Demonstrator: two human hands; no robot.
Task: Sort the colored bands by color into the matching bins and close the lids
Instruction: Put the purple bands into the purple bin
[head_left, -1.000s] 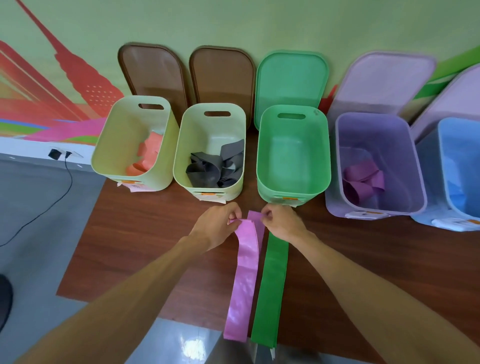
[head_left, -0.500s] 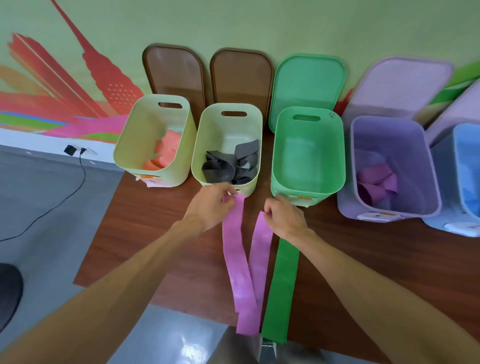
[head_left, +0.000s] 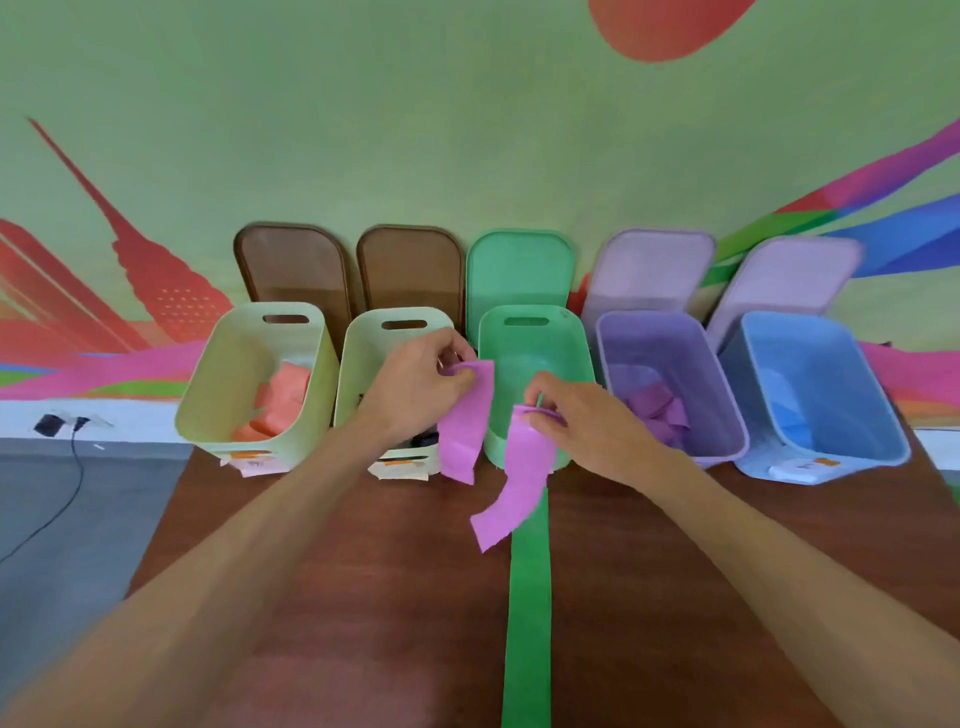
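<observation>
A pink band hangs in the air in front of the green bin. My left hand pinches one end of it and my right hand pinches the other end. A green band lies flat on the brown table, running toward me from the green bin. The purple bin holds purple bands. Orange bands lie in the left pale bin. The second pale bin is partly hidden by my left hand. All bins stand open.
A blue bin stands at the far right. Five lids lean on the painted wall behind the bins: two brown, one green, two lilac. The table's left edge drops to a grey floor with a black cable.
Both hands have lifted the pink band off the table and raised it toward the bins, spreading its ends apart. The green band stayed on the table. The camera tilted up.
</observation>
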